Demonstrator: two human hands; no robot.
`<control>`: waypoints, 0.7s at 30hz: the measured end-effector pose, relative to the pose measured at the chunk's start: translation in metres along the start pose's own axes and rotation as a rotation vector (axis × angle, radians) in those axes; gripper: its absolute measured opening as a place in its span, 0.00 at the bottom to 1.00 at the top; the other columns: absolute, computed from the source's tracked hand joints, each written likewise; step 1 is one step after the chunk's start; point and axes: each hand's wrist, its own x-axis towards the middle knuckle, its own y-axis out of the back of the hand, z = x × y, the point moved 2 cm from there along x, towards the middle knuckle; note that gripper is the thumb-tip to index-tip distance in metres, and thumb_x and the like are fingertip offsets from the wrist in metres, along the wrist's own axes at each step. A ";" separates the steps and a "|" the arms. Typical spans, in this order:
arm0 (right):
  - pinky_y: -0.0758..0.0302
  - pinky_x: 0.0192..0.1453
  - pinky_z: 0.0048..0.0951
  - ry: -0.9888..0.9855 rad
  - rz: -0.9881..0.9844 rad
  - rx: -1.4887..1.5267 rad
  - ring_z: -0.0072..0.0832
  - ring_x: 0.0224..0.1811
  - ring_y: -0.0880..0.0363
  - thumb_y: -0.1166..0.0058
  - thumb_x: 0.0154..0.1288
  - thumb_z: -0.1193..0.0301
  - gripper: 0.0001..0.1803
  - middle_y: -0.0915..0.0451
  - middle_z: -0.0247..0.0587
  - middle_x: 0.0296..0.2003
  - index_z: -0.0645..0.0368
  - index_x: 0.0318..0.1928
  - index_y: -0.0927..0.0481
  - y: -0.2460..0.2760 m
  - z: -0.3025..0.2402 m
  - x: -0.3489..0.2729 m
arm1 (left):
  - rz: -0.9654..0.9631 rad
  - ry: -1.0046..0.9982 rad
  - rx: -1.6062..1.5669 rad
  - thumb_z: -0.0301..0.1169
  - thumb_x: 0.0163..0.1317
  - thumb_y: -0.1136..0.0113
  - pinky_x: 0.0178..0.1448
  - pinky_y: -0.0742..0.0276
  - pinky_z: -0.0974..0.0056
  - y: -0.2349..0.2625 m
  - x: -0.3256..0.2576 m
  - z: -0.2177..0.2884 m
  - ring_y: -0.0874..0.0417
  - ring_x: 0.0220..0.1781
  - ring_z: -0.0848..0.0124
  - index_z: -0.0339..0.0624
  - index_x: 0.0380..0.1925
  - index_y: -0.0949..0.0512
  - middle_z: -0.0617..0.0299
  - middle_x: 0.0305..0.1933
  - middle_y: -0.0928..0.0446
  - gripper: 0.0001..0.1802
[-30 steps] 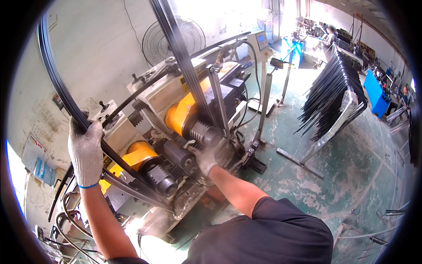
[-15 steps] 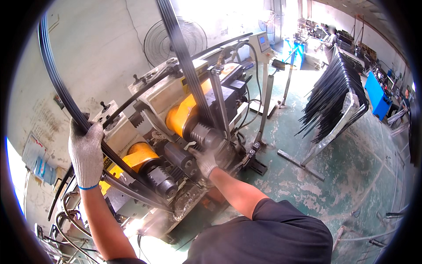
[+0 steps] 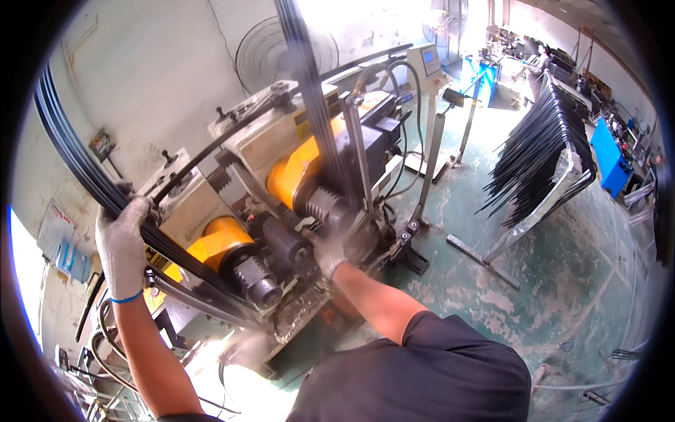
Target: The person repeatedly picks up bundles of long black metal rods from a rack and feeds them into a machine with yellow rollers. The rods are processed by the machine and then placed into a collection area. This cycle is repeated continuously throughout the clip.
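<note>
My left hand (image 3: 123,243), in a pale knit glove with a blue cuff edge, is wrapped round a bundle of long, thin black rods (image 3: 84,172). The bundle slants from the upper left down in front of the machine's near yellow clamp arm (image 3: 219,238). My right hand (image 3: 328,253), gloved too, is beside a dark metal block (image 3: 285,239) between two ridged steel cylinders (image 3: 255,281). Its fingers are smeared by motion. A second rod bundle (image 3: 309,91) rises steeply by the far yellow clamp arm (image 3: 292,172).
A rack (image 3: 538,200) hung with many black rods stands on the green floor at right. Behind the machine are a wall fan (image 3: 271,56) and a control box with a screen (image 3: 427,65). Another person (image 3: 540,62) is far back, near blue equipment.
The left-hand rod bundle leans farther left, and my left hand has shifted slightly left with it. My right hand stays near the dark block. The view has shifted a little.
</note>
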 end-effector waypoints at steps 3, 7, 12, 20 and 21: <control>0.20 0.51 0.35 -0.028 0.014 0.093 0.28 0.43 0.16 0.30 0.67 0.69 0.18 0.11 0.38 0.43 0.65 0.53 0.14 0.003 0.021 0.000 | -0.050 -0.040 0.130 0.27 0.67 0.33 0.51 0.17 0.63 0.013 0.003 0.003 0.12 0.40 0.69 0.30 0.55 0.19 0.59 0.39 0.16 0.19; 0.21 0.51 0.37 0.110 -0.053 0.014 0.30 0.41 0.17 0.31 0.66 0.69 0.16 0.11 0.40 0.41 0.66 0.50 0.16 0.007 0.038 0.008 | -0.119 -0.055 0.320 0.36 0.67 0.28 0.56 0.17 0.65 0.021 0.003 0.010 0.12 0.46 0.68 0.32 0.57 0.17 0.57 0.45 0.14 0.24; 0.22 0.54 0.35 0.119 -0.088 -0.012 0.29 0.45 0.16 0.33 0.69 0.72 0.16 0.11 0.41 0.43 0.68 0.52 0.16 0.008 0.039 0.010 | -0.129 -0.005 0.323 0.39 0.74 0.32 0.61 0.16 0.63 0.026 -0.008 0.010 0.11 0.50 0.66 0.31 0.57 0.17 0.55 0.47 0.13 0.22; 0.20 0.54 0.34 0.556 -0.193 -0.670 0.25 0.50 0.16 0.36 0.72 0.76 0.11 0.13 0.38 0.46 0.65 0.52 0.15 0.003 0.043 0.017 | -0.195 0.016 0.421 0.40 0.73 0.32 0.60 0.13 0.61 0.045 0.003 0.001 0.08 0.50 0.62 0.30 0.63 0.22 0.51 0.49 0.12 0.27; 0.19 0.51 0.35 0.586 -0.188 -0.628 0.26 0.47 0.15 0.37 0.74 0.76 0.09 0.13 0.37 0.45 0.64 0.51 0.14 0.003 0.043 0.018 | -0.184 0.041 0.427 0.39 0.73 0.32 0.59 0.13 0.61 0.045 0.002 0.002 0.08 0.50 0.62 0.30 0.63 0.22 0.51 0.49 0.12 0.27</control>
